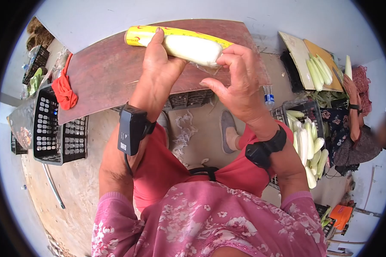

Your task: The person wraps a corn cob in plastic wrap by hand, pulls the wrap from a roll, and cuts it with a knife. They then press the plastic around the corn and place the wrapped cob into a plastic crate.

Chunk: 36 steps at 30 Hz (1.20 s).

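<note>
A thick pale white-green vegetable [193, 49], with clear film around its right end, lies across my left hand [161, 60]. The fingers of that hand are behind it and the thumb is on its near side. My right hand [240, 79] is at the vegetable's right end, its fingers bent against the film and its thumb held apart; what the fingertips pinch is too small to make out. Right behind the vegetable is a yellow roll [139, 35] with red print. Both hands are over the reddish-brown table [103, 68].
Black crates [75, 139] stand at the left, near a red cloth [64, 92]. At the right, a crate holds pale vegetables [306, 141], and a co-worker's hand [351, 88] holds one by a board [298, 60]. A bottle [269, 98] stands beside the table.
</note>
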Tool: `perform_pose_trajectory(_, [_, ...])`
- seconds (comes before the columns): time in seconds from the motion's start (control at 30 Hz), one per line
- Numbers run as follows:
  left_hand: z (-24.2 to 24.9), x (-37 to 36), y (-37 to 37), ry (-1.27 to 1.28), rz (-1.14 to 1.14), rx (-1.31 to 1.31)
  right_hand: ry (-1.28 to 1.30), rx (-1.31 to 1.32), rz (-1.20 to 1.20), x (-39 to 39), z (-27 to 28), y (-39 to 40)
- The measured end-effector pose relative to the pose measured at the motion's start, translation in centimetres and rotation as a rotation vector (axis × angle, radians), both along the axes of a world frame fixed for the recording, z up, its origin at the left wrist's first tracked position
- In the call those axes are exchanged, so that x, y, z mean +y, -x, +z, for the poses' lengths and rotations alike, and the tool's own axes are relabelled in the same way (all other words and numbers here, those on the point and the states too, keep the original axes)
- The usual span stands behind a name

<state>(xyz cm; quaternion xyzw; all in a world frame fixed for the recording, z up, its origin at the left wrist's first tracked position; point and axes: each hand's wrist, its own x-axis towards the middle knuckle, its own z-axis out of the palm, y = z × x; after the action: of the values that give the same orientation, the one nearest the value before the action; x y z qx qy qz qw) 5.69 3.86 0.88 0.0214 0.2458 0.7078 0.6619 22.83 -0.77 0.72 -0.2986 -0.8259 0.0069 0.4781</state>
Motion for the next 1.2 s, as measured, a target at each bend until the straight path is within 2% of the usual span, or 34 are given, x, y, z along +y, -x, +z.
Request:
perform_pose_trajectory(0.2, [0.1, -0.4, -0.2, -0.009, -0.019, 0.009, -0.177, 0.005, -0.131, 1.1, -0.5, 0.5])
perform_pose_trajectory(0.4, [0.0, -0.5, 0.1, -0.026, -0.032, 0.014, -0.253, 0.015, -0.113, 1.3, -0.3, 0.4])
perform_pose_trajectory(0.5, [0.1, -0.6, 0.2, -0.039, -0.038, 0.017, -0.131, 0.098, -0.096, 1.1, -0.5, 0.5])
perform_pose_trajectory(0.6, [0.1, -0.5, 0.4, -0.052, -0.018, 0.007, 0.140, 0.239, -0.129, 1.1, -0.5, 0.0])
perform_pose_trajectory(0.7, [0.3, -0.5, 0.6, -0.048, 0.005, 0.002, 0.393, 0.486, -0.080, 2.6, -0.9, -1.2])
perform_pose_trajectory(0.8, [0.2, -0.5, 0.6, -0.071, 0.007, -0.003, 0.489, 0.511, -0.085, 2.0, 0.1, -1.8])
perform_pose_trajectory(0.9, [0.3, -0.5, 0.1, -0.103, 0.043, 0.059, 0.308, 0.339, -0.057, 1.2, 0.5, -1.1])
perform_pose_trajectory(1.0, [0.7, -1.0, -0.8, -0.144, 0.104, 0.206, 0.286, 0.302, -0.064, 0.4, 0.5, -0.1])
perform_pose_trajectory(1.2, [-0.2, -0.6, -0.8, -0.264, 0.199, 0.390, 0.452, 0.276, -0.133, 0.3, 0.4, -0.1])
